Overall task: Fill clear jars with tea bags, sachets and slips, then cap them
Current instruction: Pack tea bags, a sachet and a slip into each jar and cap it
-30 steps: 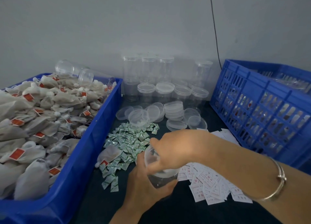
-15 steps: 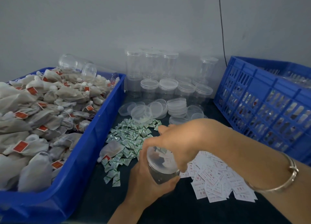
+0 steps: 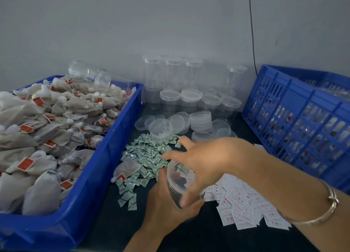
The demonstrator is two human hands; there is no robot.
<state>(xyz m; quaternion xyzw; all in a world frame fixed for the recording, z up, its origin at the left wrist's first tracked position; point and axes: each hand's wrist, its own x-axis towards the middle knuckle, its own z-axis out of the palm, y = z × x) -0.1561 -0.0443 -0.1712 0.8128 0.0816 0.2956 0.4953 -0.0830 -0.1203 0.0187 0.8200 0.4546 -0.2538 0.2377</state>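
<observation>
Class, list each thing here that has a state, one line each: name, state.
held jar, capped, something inside
left hand, gripping the held jar
right hand, spread over the jar's top, grip unclear
back jars, upright, capped, empty
jar on tea bags, lying on its side
blue tub, heaped full

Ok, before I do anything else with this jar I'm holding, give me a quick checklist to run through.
1. Grip secure: the left hand grips the jar from its side. Ok.
2. Other hand free: the right hand is spread over the jar's top and holds nothing. Ok.
3. Cap seated: a clear rim shows at the top, but the hand covers part of it. Cannot tell.
4. All three items inside: only blurred shapes show through the plastic. Cannot tell.
5. Spare caps at hand: a stack of lids stands behind the sachets. Ok.
6. Next container ready: empty jars stand at the back. Ok.
</observation>
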